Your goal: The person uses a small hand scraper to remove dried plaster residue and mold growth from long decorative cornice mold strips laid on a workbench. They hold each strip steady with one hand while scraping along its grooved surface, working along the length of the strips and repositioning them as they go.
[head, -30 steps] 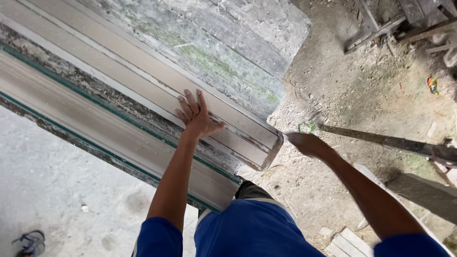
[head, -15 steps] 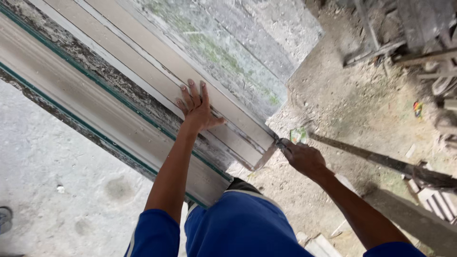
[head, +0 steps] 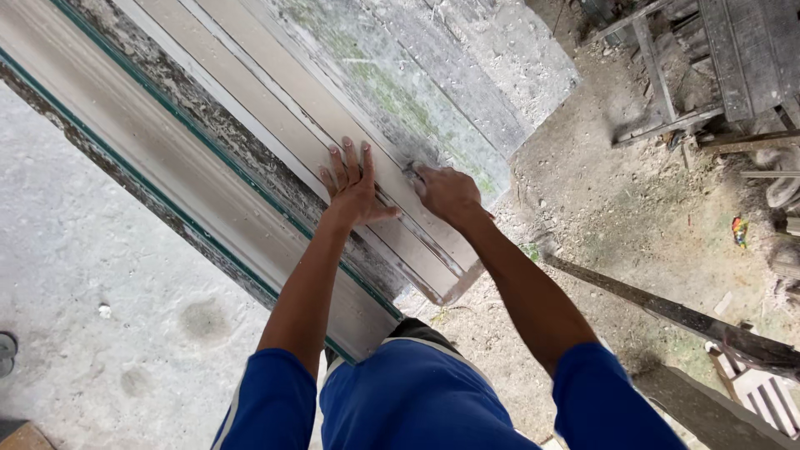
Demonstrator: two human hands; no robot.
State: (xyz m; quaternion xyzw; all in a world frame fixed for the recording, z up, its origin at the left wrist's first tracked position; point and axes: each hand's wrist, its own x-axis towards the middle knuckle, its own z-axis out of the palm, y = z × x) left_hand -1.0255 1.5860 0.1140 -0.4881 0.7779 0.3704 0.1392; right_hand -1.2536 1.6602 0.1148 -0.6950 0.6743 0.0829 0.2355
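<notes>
My left hand (head: 354, 187) lies flat with its fingers spread on a long, pale moulded beam (head: 275, 125) that runs diagonally from the upper left to its end near my knees. My right hand (head: 450, 193) is beside it on the same beam, fingers curled around a small dark tool (head: 411, 171) whose tip touches the surface. Most of the tool is hidden in the fist. A second, wider pale beam with a green edge (head: 167, 183) runs parallel below the first. Behind the beams stands a grey, dusty slab (head: 433, 75) with green stains.
A long dark plank (head: 667, 308) slants across the dirt ground at the right. Weathered wooden frames (head: 717, 75) are stacked at the top right. The floor on the left is pale concrete (head: 100, 275), with a sandal (head: 4, 350) at its left edge.
My right hand has moved from the ground beyond the beam's end up onto the beam beside my left hand. The left hand has stayed flat on the beam.
</notes>
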